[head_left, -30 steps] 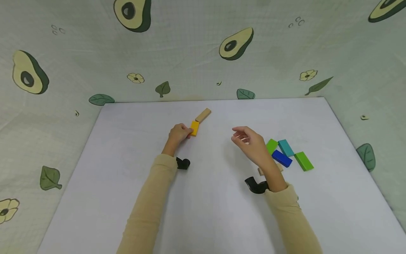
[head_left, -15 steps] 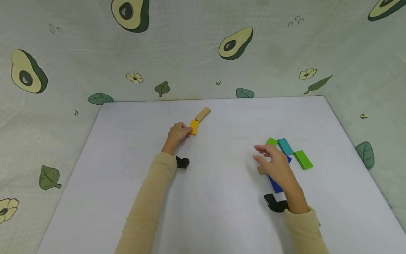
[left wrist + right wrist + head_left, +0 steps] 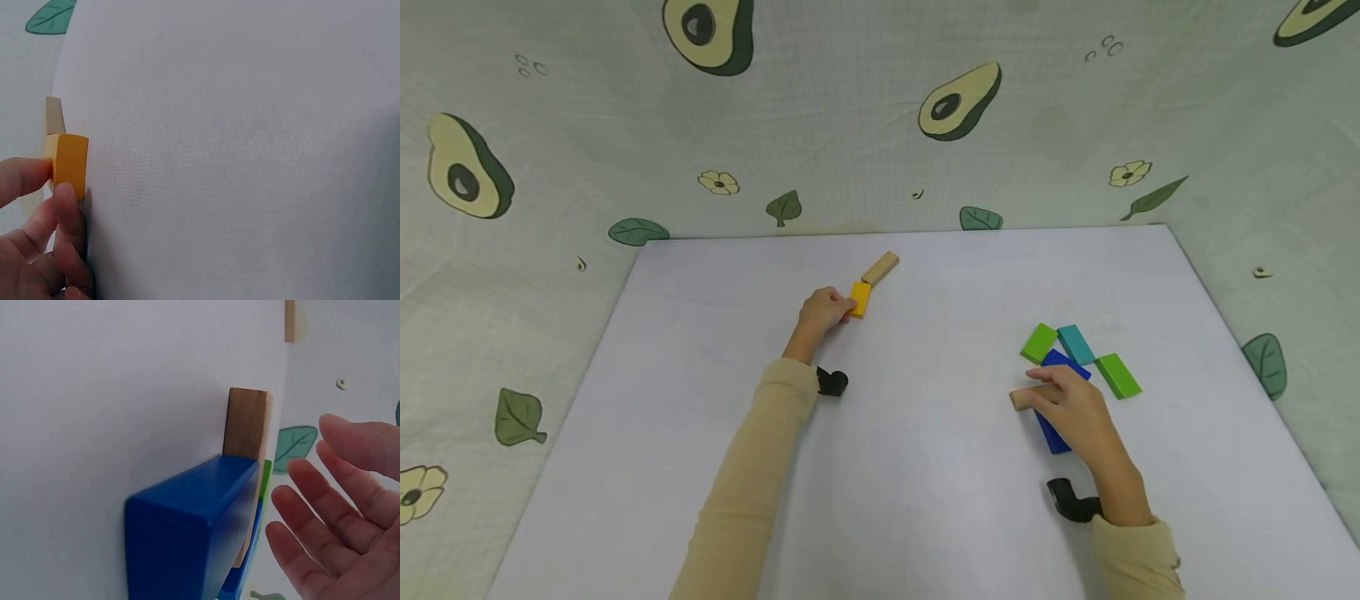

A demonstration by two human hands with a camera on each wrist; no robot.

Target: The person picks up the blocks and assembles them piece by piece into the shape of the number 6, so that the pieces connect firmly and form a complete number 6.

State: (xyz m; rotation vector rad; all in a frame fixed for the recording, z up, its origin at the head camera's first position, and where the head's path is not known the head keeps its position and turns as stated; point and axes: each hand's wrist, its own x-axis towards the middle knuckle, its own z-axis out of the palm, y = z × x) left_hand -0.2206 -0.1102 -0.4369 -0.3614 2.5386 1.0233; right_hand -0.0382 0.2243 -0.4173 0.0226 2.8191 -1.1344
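Observation:
My left hand pinches a yellow block between thumb and fingers. The block's far end meets the near end of a natural wood block, seen at the left edge in the left wrist view. My right hand hovers over a second wooden block, thumb and fingers spread with nothing between them. In the right wrist view a blue block lies right against that wooden block; in the head view the hand partly covers both.
Beyond the right hand lie another blue block, a green block, a teal block and a second green block. All rest on a white table, with an avocado-print cloth behind it.
My right hand has moved right and toward me, from mid-table to over the wooden block among the coloured blocks. My left hand stays on the yellow block.

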